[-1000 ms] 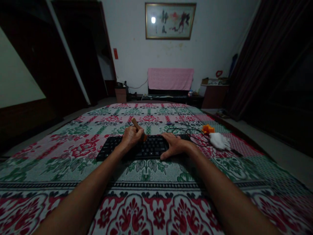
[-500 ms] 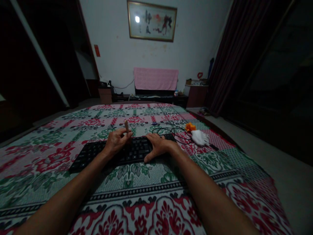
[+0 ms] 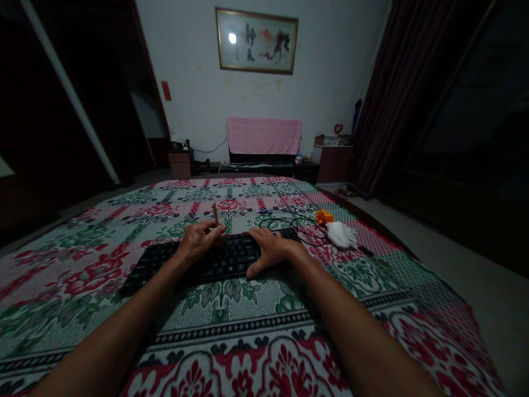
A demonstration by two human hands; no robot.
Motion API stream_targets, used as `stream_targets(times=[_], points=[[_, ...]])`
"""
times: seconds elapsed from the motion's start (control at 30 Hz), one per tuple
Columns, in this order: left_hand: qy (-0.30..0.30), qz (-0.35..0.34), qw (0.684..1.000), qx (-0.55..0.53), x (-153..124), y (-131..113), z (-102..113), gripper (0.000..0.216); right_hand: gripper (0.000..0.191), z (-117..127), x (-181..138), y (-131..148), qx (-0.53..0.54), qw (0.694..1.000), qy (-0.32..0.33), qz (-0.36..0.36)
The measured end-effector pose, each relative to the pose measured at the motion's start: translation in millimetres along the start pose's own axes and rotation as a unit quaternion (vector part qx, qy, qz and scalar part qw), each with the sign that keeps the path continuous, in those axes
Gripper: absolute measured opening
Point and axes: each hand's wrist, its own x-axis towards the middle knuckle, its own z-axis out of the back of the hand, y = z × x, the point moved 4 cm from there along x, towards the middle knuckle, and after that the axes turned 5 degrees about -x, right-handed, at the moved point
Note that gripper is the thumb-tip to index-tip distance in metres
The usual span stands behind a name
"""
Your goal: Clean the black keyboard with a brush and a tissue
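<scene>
A black keyboard lies flat on the patterned bedspread, slightly slanted. My left hand is closed in a pinch over its middle, around a thin light-brown stick that stands nearly upright. The stick's lower end is hidden behind the fingers, so I cannot tell what tip it has. My right hand spans the keyboard right of the middle, thumb at the near edge and fingers over the far edge, gripping it. Both forearms reach in from the lower corners.
Right of the keyboard lie a black cable, a bunched white cloth or glove, an orange item and a small dark object. The bedspread covers the bed. Beyond it stands a low cabinet with a pink cloth.
The view has tipped up a little, so everything sits slightly lower. The stick in my left hand has turned more upright. My right hand keeps its grip on the keyboard.
</scene>
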Motion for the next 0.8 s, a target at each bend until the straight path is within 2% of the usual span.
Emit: stream_targets(times=[0.23, 0.43, 0.67, 0.8], points=[[-0.034, -0.006, 0.999, 0.001, 1.1, -4.9, 10.5, 0.040, 0.111, -0.1, -0.2, -0.2, 0.005, 1.000, 0.002, 0.000], [0.010, -0.005, 1.000, 0.009, 0.3, -1.3, 5.6, 0.037, 0.109, 0.2, 0.2, -0.1, 0.006, 1.000, 0.000, 0.002], [-0.039, 0.002, 0.996, -0.076, 1.9, -0.9, 7.5, 0.038, 0.115, 0.6, 0.9, 0.2, -0.006, 1.000, 0.002, 0.005], [-0.040, -0.015, 0.999, -0.034, -1.1, -3.9, 2.3, 0.033, 0.112, 1.2, 0.5, 1.4, -0.009, 1.000, -0.002, 0.007]])
